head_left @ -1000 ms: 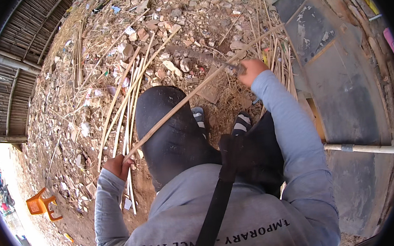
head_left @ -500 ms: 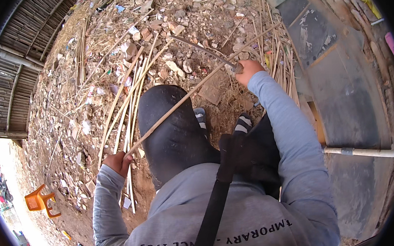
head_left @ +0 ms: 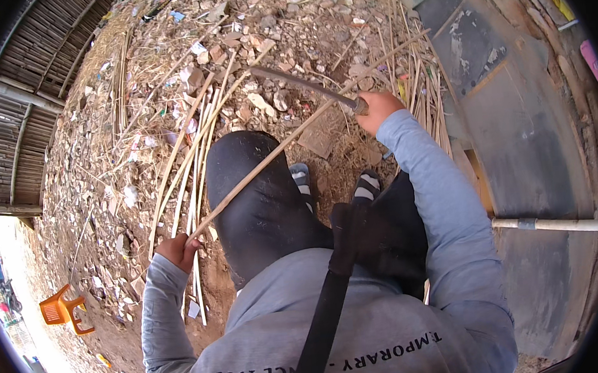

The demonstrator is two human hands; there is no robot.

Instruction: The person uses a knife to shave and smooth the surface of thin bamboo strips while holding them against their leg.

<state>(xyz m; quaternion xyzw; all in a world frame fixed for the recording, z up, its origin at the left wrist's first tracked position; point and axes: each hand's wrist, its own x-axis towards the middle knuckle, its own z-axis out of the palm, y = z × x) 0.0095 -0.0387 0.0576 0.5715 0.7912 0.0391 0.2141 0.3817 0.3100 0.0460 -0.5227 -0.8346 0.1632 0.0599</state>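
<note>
My left hand [head_left: 177, 252] is closed around the near end of a long bamboo strip [head_left: 263, 167]. The strip slants up to the right across my left knee, its far end among other strips. My right hand [head_left: 379, 110] grips the handle of a long, dark-bladed knife [head_left: 299, 84]. Its blade points to the upper left, above the strip, with the flat side partly showing. Close to the handle, blade and strip come near each other; whether they touch I cannot tell. Several pale split strips [head_left: 203, 148] lie on the ground left of my knee.
More thin strips [head_left: 432, 101] lie in a bundle at the right, beside dark flat sheets [head_left: 517, 130]. Stones and litter cover the ground [head_left: 148, 107]. An orange plastic chair [head_left: 65, 310] stands at the lower left, and a bamboo-slat wall [head_left: 4, 138] rises at the far left.
The knife has turned in my right hand, so its blade looks broader, and its tip has moved slightly left and down. My left hand and the bamboo strip have barely moved.
</note>
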